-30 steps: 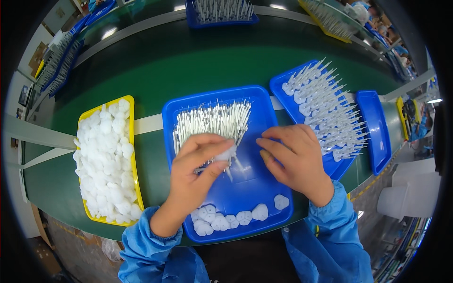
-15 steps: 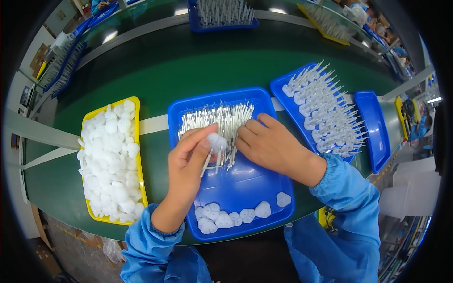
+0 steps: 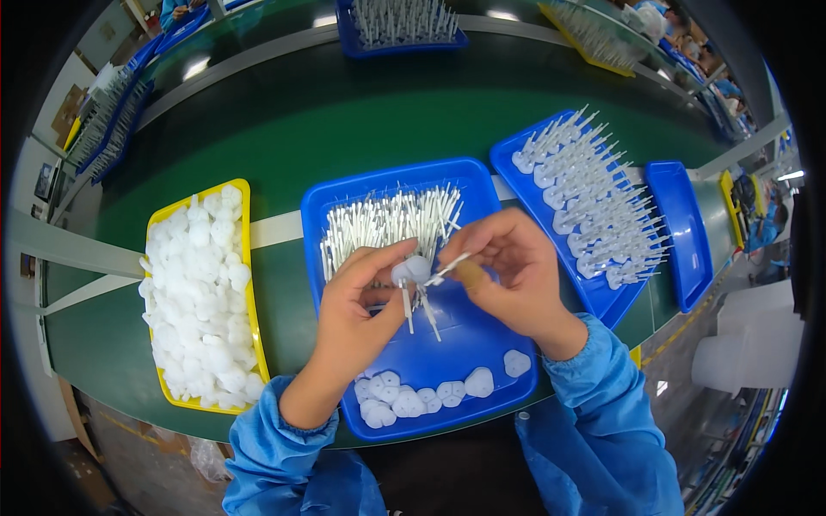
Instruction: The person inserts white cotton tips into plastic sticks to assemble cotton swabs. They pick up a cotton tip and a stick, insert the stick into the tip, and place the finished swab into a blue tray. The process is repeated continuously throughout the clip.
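Over the middle blue tray (image 3: 430, 342), my left hand (image 3: 360, 301) grips a small white rounded plastic piece (image 3: 411, 270) with thin white sticks hanging from it. Close beside it, my right hand (image 3: 514, 275) pinches one thin white stick (image 3: 451, 267), its lower end at the piece. Behind my hands, a dense bundle of such sticks (image 3: 387, 219) fills the far part of the tray. Several loose white rounded pieces (image 3: 409, 401) lie along the tray's near edge.
On the left, a yellow tray (image 3: 255, 318) is heaped with white rounded pieces (image 3: 200, 292). At right, a blue tray (image 3: 615, 311) bears rows of pieces with upright sticks (image 3: 594, 206); beyond it lies another blue tray (image 3: 680, 236). More stick-filled trays (image 3: 403, 26) stand across the green table (image 3: 258, 129).
My right hand has come back from the stick bundle toward me, now with a stick between its fingers at the white piece. My left hand has turned slightly, still holding that piece.
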`<state>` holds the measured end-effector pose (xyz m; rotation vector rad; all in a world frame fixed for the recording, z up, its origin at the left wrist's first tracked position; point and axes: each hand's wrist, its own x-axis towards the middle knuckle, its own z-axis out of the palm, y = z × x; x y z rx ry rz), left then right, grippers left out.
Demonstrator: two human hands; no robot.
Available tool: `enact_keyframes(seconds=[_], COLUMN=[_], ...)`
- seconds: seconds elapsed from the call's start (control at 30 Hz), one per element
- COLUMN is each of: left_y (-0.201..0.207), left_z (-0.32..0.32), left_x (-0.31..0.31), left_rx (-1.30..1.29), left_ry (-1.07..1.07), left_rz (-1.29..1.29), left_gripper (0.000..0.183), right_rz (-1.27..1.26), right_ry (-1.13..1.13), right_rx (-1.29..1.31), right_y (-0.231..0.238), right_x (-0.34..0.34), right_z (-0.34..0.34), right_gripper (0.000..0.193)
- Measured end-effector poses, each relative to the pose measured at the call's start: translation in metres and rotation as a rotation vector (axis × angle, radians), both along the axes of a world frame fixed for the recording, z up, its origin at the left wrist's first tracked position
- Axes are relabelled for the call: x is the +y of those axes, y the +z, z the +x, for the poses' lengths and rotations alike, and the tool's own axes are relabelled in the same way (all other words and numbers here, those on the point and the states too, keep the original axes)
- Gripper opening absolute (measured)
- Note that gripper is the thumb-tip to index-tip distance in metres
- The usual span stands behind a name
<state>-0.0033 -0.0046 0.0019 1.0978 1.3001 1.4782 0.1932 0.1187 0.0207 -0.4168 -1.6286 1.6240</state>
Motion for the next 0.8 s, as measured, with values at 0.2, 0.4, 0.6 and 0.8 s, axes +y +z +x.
enact_keyframes(seconds=[0.2,0.4,0.6,0.8], left_y=[-0.001,0.000,-0.003,0.000], left_z=[-0.002,-0.001,-0.003,-0.003], left_x=[-0.001,0.000,-0.001,0.000], left_rx=[-0.034,-0.039,-0.099,0.030], left_ry=[0.058,0.099,0.127,0.145], left_rz=[0.074,0.096,0.039,0.089], left_gripper=[0.049,0.049,0.047,0.047], right_rz=[0.469,0.892,1.027,0.950], right_ry=[-0.237,-0.333,-0.254,-0.211], right_rx=[-0.270,-0.311,-0.444,-0.407], right_y=[-0.003,-0.002,-0.001,0.000], right_x=[-0.002,0.004,0.003,0.003], right_z=[-0.002,-0.003,0.005,0.004], right_gripper=[0.023,0.027,0.028,0.027])
